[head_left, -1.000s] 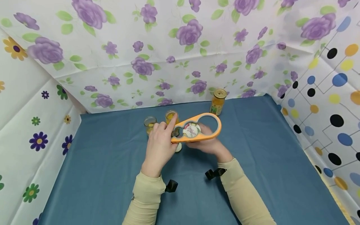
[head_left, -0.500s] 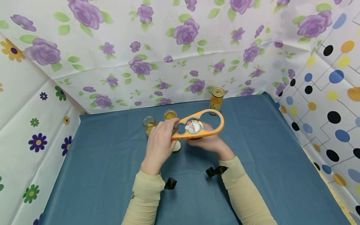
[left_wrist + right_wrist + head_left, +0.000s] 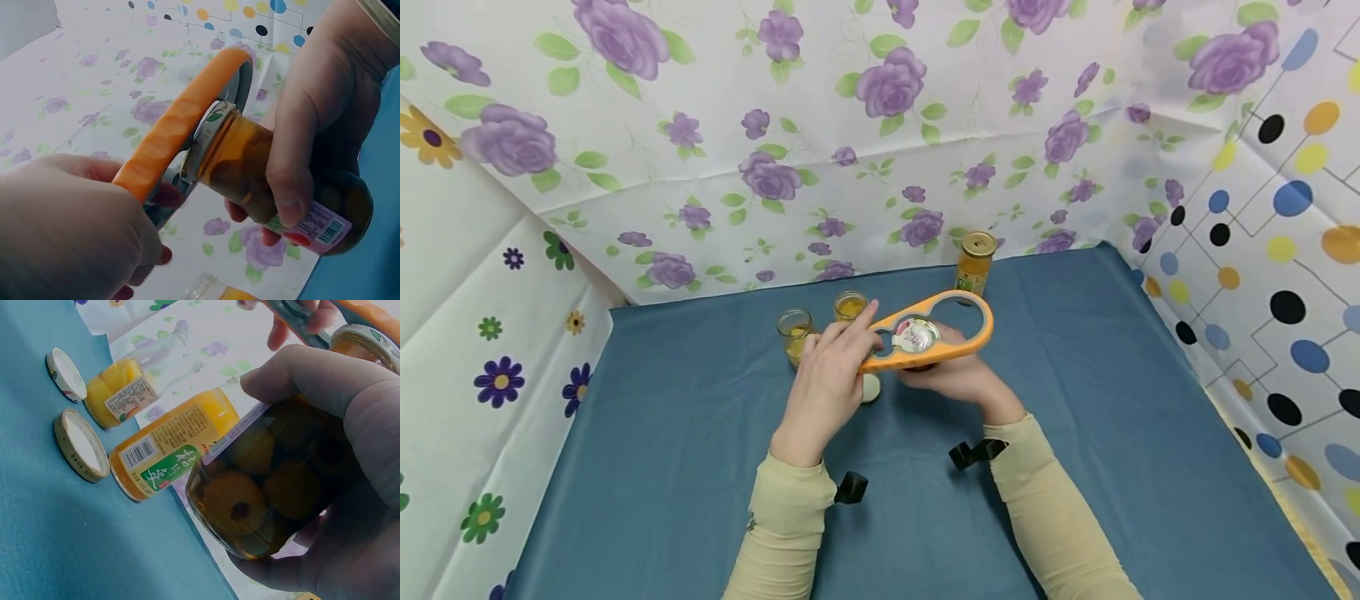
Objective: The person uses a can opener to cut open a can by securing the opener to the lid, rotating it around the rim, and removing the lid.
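Here, the right grip (image 3: pixel 957 380) holds the jar (image 3: pixel 275 478), seemingly beneath the opener (image 3: pixel 180 122).

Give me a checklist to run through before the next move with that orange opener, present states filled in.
1. Left hand grips the orange-and-grey elongated opener: ok.
2. Right hand holds the glass jar of dark round fruit: ok.
3. White printed round lid lines up with the opener's middle opening: ok.
4. Opener bites tightly on that lid: cannot tell.
5. Jar braced on the blue cloth: not ok; it appears held above it.
6. Left hand clear of the leftmost open clear-glass jar: cannot tell; they overlap in the head view.
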`<state>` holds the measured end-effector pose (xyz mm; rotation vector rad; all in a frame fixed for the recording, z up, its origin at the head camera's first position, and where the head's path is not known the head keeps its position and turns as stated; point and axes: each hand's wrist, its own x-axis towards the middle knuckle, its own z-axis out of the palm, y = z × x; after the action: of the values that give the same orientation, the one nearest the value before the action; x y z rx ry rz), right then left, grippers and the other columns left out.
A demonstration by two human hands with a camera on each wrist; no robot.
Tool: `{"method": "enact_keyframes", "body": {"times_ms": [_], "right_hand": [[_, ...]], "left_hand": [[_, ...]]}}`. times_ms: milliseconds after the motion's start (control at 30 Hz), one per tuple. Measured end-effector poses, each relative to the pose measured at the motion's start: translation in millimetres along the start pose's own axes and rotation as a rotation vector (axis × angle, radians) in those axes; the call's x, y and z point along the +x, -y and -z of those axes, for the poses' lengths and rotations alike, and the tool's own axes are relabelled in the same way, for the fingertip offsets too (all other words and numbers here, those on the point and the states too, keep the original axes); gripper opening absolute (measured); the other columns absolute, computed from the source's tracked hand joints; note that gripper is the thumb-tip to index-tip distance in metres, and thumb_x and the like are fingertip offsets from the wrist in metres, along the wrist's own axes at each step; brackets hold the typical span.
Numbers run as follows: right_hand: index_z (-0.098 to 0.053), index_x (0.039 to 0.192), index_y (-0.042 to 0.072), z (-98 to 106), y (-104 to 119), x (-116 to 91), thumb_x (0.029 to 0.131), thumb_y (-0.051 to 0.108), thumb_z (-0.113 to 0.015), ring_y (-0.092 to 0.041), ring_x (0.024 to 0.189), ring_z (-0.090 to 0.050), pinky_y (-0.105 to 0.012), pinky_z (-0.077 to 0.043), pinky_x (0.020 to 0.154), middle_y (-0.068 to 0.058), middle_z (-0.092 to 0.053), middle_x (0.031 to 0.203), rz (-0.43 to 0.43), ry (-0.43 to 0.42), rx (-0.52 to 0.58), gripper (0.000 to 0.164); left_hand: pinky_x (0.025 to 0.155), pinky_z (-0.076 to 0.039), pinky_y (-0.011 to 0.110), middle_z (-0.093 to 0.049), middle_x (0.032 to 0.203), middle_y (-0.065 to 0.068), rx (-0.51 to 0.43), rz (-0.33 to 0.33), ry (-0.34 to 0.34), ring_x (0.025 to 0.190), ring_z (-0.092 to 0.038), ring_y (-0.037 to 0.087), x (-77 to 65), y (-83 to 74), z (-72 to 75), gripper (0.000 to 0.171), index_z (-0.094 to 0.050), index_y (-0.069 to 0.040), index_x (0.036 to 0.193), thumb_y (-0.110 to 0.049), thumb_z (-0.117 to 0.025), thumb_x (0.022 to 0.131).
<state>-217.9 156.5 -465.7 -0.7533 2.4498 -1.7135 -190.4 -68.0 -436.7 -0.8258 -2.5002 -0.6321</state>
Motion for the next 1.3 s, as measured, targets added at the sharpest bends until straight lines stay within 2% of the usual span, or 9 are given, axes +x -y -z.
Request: {"method": "enact_keyframes", "body": {"times_ms": [100,167,500,700,867,967,1133,1200,1300], "right_hand": [[-0.066,0.134,-0.001,-1.8,-11.7,0.5,0.087,-0.004,-0.083,-0.028,0.106,-0.065,-0.047,-0.054,0.093,-0.014,-0.069,0.122,0.011,0.012,-0.001,0.051],[-0.067,0.136,0.0,-2.8,-20.9,1.0,0.087,-0.002,-0.084,-0.027,0.106,-0.067,-0.046,-0.055,0.093,-0.013,-0.07,0.122,0.018,0.028,0.006,0.052],[-0.065,0.143,0.007,-1.8,-29.7,2.2,0.089,0.007,-0.085,-0.023,0.112,-0.068,-0.046,-0.054,0.098,-0.007,-0.07,0.128,-0.028,0.067,0.049,0.057],[-0.067,0.139,0.007,-2.6,-30.6,2.0,0.084,0.006,-0.088,-0.025,0.111,-0.066,-0.048,-0.053,0.099,-0.008,-0.07,0.126,-0.059,0.053,0.019,0.058],[-0.065,0.142,0.005,-2.7,-30.3,1.2,0.085,0.006,-0.088,-0.028,0.116,-0.066,-0.05,-0.052,0.102,-0.01,-0.069,0.13,-0.082,0.071,0.027,0.062],[-0.063,0.144,0.005,-1.5,-29.9,1.3,0.086,0.006,-0.088,-0.028,0.117,-0.066,-0.05,-0.052,0.101,-0.011,-0.068,0.132,-0.092,0.085,0.017,0.063],[-0.064,0.143,0.008,1.0,-27.8,1.1,0.084,0.004,-0.088,-0.026,0.114,-0.065,-0.049,-0.053,0.098,-0.008,-0.068,0.131,-0.096,0.065,0.024,0.064],[-0.065,0.142,0.008,1.6,-25.7,0.9,0.084,0.005,-0.087,-0.026,0.114,-0.065,-0.049,-0.052,0.098,-0.008,-0.068,0.13,-0.091,0.049,0.037,0.063],[-0.064,0.142,0.007,1.3,-23.1,1.4,0.087,0.011,-0.086,-0.026,0.114,-0.064,-0.048,-0.052,0.1,-0.008,-0.067,0.13,-0.072,0.046,0.023,0.059]], "left_hand": [[0.091,-0.043,0.051,-0.043,0.168,0.005,0.029,-0.034,0.035,0.136,-0.057,0.031,-0.7,0.3,-0.2,0.046,-0.082,-0.018,0.101,0.021,-0.061,0.091],[0.097,-0.043,0.055,-0.038,0.171,0.004,0.049,-0.039,0.058,0.143,-0.052,0.032,-0.6,-0.4,-0.4,0.052,-0.085,-0.021,0.098,0.024,-0.058,0.089],[0.103,-0.036,0.068,-0.024,0.177,0.007,0.035,0.061,0.207,0.159,-0.03,0.037,-0.3,-8.4,0.2,0.062,-0.087,-0.022,0.112,0.027,-0.065,0.082],[0.105,-0.031,0.07,-0.02,0.178,0.005,0.034,0.116,0.292,0.161,-0.02,0.038,-2.2,-10.0,-1.1,0.045,-0.088,-0.027,0.104,0.014,-0.081,0.084],[0.107,-0.03,0.071,-0.024,0.177,0.004,0.061,0.145,0.347,0.162,-0.017,0.041,-1.0,-12.1,-5.7,0.047,-0.082,-0.03,0.083,0.016,-0.079,0.082],[0.108,-0.03,0.069,-0.025,0.176,0.004,0.067,0.151,0.371,0.161,-0.018,0.041,0.2,-12.0,-8.3,0.048,-0.08,-0.03,0.08,0.017,-0.077,0.082],[0.105,-0.036,0.064,-0.03,0.174,0.007,0.089,0.084,0.337,0.155,-0.032,0.036,0.6,-8.0,-7.7,0.049,-0.085,-0.024,0.103,0.019,-0.072,0.084],[0.102,-0.04,0.062,-0.037,0.17,0.009,0.097,0.039,0.275,0.15,-0.041,0.033,0.6,-6.1,-5.6,0.049,-0.085,-0.022,0.109,0.018,-0.07,0.085],[0.099,-0.044,0.059,-0.052,0.159,0.011,0.09,0.011,0.149,0.139,-0.054,0.032,0.2,-5.1,-1.6,0.038,-0.083,-0.019,0.102,0.013,-0.072,0.087]]}}
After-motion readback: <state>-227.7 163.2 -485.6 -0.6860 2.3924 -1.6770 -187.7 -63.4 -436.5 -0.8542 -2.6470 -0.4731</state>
